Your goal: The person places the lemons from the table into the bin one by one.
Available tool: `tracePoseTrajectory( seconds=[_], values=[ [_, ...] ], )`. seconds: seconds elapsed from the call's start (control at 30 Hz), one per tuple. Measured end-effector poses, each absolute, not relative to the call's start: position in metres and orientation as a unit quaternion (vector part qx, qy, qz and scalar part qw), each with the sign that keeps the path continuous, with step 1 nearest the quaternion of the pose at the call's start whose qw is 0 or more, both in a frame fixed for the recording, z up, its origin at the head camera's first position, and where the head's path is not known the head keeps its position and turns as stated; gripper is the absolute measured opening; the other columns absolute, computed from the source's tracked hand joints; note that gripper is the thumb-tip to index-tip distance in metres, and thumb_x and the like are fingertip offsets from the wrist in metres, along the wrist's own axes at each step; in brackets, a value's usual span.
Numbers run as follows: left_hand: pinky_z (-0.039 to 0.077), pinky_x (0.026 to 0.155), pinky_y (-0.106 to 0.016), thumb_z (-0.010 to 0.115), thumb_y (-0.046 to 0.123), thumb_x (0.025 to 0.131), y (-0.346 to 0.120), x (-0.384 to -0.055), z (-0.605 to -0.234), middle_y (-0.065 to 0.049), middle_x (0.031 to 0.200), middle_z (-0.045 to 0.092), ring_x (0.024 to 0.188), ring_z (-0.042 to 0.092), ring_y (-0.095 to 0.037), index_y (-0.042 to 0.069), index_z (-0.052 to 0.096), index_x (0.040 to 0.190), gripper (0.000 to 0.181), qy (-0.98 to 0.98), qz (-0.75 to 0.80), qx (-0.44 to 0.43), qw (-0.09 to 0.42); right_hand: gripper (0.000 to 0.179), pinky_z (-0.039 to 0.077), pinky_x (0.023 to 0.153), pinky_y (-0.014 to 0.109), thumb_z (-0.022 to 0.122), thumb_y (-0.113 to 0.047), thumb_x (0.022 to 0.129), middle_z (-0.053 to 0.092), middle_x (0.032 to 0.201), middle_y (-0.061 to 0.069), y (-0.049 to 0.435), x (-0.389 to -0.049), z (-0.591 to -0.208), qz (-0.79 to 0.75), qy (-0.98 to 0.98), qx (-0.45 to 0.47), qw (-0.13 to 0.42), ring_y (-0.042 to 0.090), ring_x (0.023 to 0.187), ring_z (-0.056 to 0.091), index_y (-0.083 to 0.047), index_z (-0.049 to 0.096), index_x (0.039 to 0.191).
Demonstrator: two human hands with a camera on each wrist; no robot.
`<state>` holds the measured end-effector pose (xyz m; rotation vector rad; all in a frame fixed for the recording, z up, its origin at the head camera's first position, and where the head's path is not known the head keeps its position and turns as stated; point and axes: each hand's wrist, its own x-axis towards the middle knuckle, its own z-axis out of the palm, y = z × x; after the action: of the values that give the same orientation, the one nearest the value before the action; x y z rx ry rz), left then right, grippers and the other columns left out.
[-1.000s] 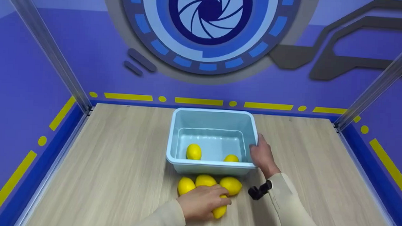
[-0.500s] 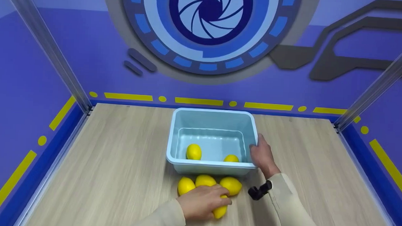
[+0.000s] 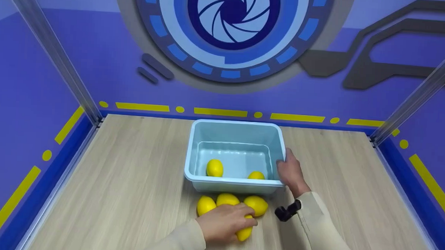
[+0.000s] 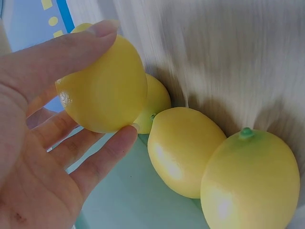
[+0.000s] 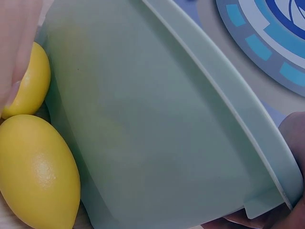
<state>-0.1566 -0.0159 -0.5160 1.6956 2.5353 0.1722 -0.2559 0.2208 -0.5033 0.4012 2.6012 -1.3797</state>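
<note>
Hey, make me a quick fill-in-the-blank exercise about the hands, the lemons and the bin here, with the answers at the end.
1. The left hand holds a lemon whose colour is ____.
2. In the head view, the right hand grips the bin by the rim on its ____ side.
3. In that view, exactly ____ lemons show inside the bin.
4. Other lemons lie on the table in ____ of the bin.

Missing words: yellow; right; two; front.

Soft, even light fills the head view, with faint shadows on the pale wood-grain worktop (image 3: 137,174); duller wrist views show glare on glossy yellow oval lemons (image 4: 188,150).
</note>
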Motion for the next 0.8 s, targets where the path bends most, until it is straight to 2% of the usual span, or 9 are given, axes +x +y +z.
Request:
tracePoseTrajectory(
  seconds=[0.43, 0.8],
  values=[
    [0.047, 0.101, -0.024, 0.075, 0.026, 0.084, -0.0166, -0.156, -0.5137, 0.004, 0.136, 0.052, 0.123, 0.049, -0.01, 0.026, 0.055, 0.135, 0.055, 0.83, 0.062, 0.552, 0.052, 0.055, 0.019, 0.12, 0.053, 0.031, -0.008, 0.099, 0.026, 0.158, 0.015, 0.2215, -0.2561, -0.5023, -0.469, 0.866, 0.144, 0.095, 0.034, 0.146, 0.027, -0.01, 0.019, 0.153],
    [0.049, 0.098, -0.026, 0.076, 0.024, 0.083, -0.0155, -0.1567, -0.5098, 0.004, 0.137, 0.052, 0.124, 0.049, -0.011, 0.026, 0.056, 0.133, 0.055, 0.832, 0.065, 0.549, 0.044, 0.054, 0.019, 0.12, 0.053, 0.03, -0.008, 0.099, 0.027, 0.158, 0.017, 0.2208, -0.2555, -0.5027, -0.463, 0.871, 0.137, 0.089, 0.034, 0.145, 0.027, -0.008, 0.021, 0.152]
  ],
)
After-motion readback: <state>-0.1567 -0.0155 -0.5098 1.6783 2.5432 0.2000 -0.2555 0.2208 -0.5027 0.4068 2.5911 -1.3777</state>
